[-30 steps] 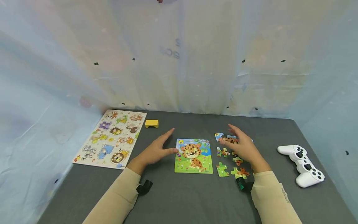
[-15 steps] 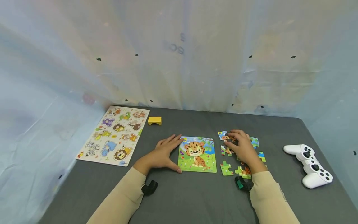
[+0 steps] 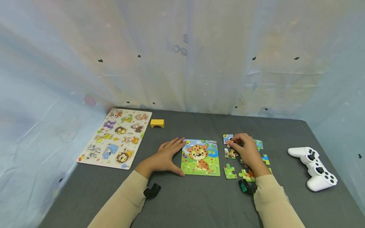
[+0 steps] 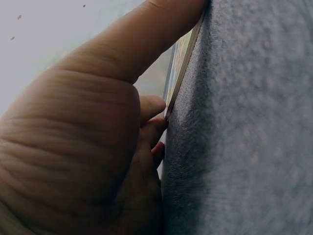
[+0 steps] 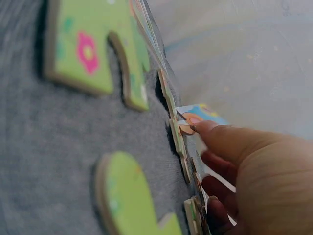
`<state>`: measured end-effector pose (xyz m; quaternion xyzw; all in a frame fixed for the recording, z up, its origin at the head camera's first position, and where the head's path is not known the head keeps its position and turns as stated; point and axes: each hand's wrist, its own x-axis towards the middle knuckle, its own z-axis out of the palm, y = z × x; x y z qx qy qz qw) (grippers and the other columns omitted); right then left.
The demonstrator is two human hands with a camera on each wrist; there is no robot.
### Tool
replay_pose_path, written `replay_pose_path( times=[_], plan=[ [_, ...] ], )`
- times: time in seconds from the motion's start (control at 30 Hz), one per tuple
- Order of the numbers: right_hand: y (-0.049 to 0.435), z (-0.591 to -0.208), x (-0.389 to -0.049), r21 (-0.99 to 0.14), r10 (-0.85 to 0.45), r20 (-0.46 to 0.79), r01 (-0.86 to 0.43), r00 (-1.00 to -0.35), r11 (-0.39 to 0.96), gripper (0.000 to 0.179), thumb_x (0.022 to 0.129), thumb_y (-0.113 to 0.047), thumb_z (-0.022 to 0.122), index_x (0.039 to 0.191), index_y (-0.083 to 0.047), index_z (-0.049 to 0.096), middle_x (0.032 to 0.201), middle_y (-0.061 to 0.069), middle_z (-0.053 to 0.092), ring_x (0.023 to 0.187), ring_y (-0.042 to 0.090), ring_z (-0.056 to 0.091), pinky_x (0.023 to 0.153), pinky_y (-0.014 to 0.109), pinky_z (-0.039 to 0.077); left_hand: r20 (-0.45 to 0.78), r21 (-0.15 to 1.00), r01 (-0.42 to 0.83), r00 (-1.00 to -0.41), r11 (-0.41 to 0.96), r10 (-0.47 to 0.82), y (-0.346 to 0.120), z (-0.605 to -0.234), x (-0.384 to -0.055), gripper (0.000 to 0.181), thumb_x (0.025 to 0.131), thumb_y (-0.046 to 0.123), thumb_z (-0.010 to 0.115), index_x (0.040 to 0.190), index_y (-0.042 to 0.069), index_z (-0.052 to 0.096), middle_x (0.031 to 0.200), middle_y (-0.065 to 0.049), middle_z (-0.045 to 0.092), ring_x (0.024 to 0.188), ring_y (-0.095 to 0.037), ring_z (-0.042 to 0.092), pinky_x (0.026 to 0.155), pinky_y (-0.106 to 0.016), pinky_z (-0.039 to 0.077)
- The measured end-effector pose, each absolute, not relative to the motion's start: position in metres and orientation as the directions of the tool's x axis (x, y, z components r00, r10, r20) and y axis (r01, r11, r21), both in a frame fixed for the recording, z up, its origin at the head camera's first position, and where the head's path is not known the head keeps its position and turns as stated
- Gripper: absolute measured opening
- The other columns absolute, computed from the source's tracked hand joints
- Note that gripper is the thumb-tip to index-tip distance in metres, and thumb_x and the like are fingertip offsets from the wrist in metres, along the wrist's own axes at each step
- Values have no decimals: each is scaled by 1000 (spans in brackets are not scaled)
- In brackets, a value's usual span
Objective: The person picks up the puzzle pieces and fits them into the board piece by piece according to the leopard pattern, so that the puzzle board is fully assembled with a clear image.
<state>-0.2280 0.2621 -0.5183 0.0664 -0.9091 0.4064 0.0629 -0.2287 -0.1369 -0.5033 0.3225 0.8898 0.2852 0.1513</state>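
A square leopard puzzle board [image 3: 200, 167] lies flat on the grey table. Along its left side rests my left hand [image 3: 162, 160], thumb spread from the extended fingers; in the left wrist view the fingertips [image 4: 155, 105] meet the board's edge. My right hand [image 3: 249, 153] is over the loose pieces on the right and pinches a blue puzzle piece [image 3: 227, 138] with a yellow flower. The right wrist view has that piece [image 5: 203, 113] tilted up at the thumb tip. Several loose pieces lie around it, such as a green puzzle piece [image 3: 229, 171]; the right hand hides some of them.
A larger animal puzzle board [image 3: 94, 142] lies at the left, with a yellow arch block [image 3: 157, 123] beside its far right corner. On the right is a white game controller [image 3: 315, 169]. A pale plastic sheet [image 3: 199, 63] hangs behind the table.
My left hand has come down and right to the leopard board's left edge. The right hand has lowered onto the loose pieces and now pinches the blue corner one.
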Motion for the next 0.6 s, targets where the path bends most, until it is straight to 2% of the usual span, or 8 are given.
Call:
replay_pose_path(
  times=[0.13,0.23,0.43,0.6],
  plan=[
    [259,-512,-225,-775,-14,169,-141,-986,616,14,110,-21,71,115,-8,74,103,8,72,88,25,67,71,38,55,-84,607,489,-745,627,662,-137,-503,-229,134,74,62,98,176,16,24,182,0,11,166,-25,3,126,-59,5],
    [254,-502,-221,-822,-2,148,-124,-989,556,16,111,-21,70,118,-7,73,102,9,73,88,25,71,71,34,58,-87,607,491,-741,625,666,-137,-502,-229,134,74,64,97,176,17,23,182,0,10,166,-25,2,127,-59,5],
    [224,-478,-212,-929,-75,52,-76,-996,363,19,109,-12,71,121,2,70,106,17,73,93,33,77,80,42,64,-84,600,497,-740,627,668,-137,-503,-230,135,73,64,97,176,17,23,182,1,11,166,-24,4,126,-59,5],
    [187,-478,-204,-948,-150,-6,-42,-989,315,13,108,-5,70,118,4,70,104,16,73,91,31,77,80,42,64,-83,595,502,-738,628,669,-137,-504,-230,136,73,64,97,176,16,23,182,1,11,166,-25,4,126,-60,5]
  ],
)
